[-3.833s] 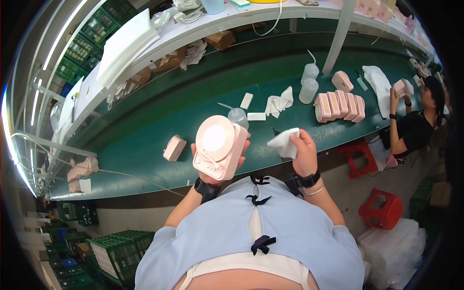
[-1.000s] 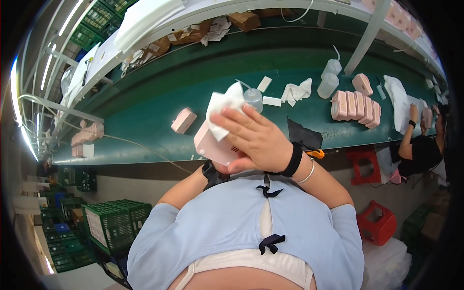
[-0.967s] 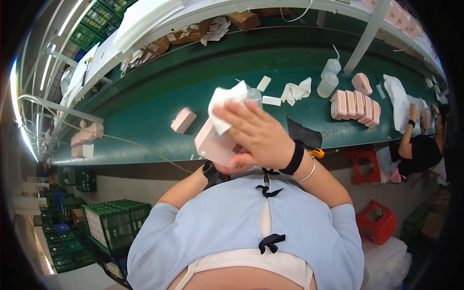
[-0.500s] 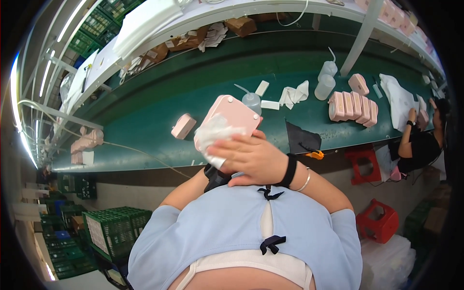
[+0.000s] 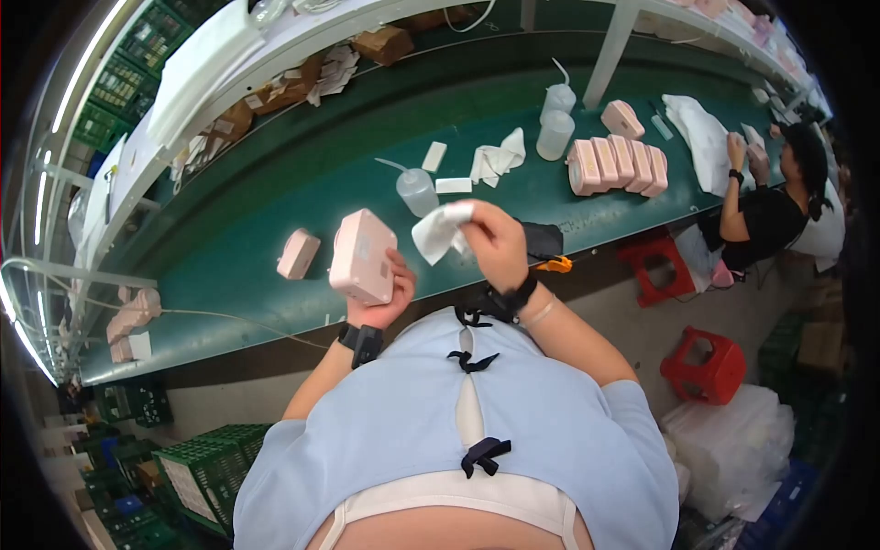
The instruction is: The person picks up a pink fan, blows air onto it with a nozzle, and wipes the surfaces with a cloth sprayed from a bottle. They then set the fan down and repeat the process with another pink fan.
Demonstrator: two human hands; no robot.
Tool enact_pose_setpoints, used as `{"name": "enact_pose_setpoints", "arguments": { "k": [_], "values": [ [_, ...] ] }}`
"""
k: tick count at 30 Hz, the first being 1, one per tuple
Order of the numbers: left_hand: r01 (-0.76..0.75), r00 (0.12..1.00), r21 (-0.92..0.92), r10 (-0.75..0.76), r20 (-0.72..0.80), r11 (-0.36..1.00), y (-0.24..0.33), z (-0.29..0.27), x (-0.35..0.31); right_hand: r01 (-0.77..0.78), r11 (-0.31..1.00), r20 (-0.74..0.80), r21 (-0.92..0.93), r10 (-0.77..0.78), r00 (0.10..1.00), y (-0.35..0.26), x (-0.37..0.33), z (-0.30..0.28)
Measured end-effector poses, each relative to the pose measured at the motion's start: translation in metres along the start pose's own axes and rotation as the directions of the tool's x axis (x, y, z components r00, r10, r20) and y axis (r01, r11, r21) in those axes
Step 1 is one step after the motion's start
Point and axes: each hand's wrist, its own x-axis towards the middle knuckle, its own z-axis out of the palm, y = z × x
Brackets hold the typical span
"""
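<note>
the left hand [image 5: 383, 295] grips a pale pink, rounded square plastic device [image 5: 363, 256] by its lower right edge, holding it above the near edge of the long green work table [image 5: 229, 266]. the right hand [image 5: 495, 243] is closed around a crumpled white wiping cloth [image 5: 440, 229], which sits just beside the device without touching it. the device is pinched at one edge only, so pressure from the cloth could twist it out of the fingers and drop it onto the table or past the edge to the floor. a smaller pink plastic casing [image 5: 298, 254] lies on the table just to the left, and a swing of the device could knock it. a small clear squeeze bottle with a thin nozzle [image 5: 416, 190] stands beyond the hands, near enough that a reach forward might tip it and spill liquid. a row of pink devices standing on edge [image 5: 617, 166] is further right, well apart. another person in a black top [image 5: 765, 215] works at the far right end
</note>
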Motion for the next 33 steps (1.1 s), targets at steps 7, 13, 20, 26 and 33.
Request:
{"name": "enact_pose_setpoints", "arguments": {
  "k": [7,13,20,26,33],
  "values": [
    [-0.186,0.961,-0.039,0.174,-0.216,0.982,0.039,-0.028,-0.015,-0.766,0.629,-0.015,-0.132,0.772,0.636,0.195,-0.108,-0.056],
    [-0.141,0.973,-0.033,0.132,-0.188,0.990,0.047,-0.049,-0.037,-0.804,0.255,-0.310,0.538,0.946,0.093,0.219,-0.183,-0.109],
    [-0.316,0.775,0.628,0.575,-0.262,0.712,0.036,-0.038,-0.058,-0.810,0.582,-0.444,0.072,0.746,0.497,0.238,-0.200,-0.148],
    [-0.330,0.540,0.879,0.833,-0.124,0.345,0.076,-0.075,-0.112,-0.531,0.830,-0.380,0.169,0.552,0.742,0.107,-0.102,-0.091],
    [0.402,0.326,0.803,0.888,0.325,-0.441,0.054,-0.026,-0.150,0.064,0.857,0.754,-0.511,0.412,0.511,0.052,-0.023,0.024]
  ]
}}
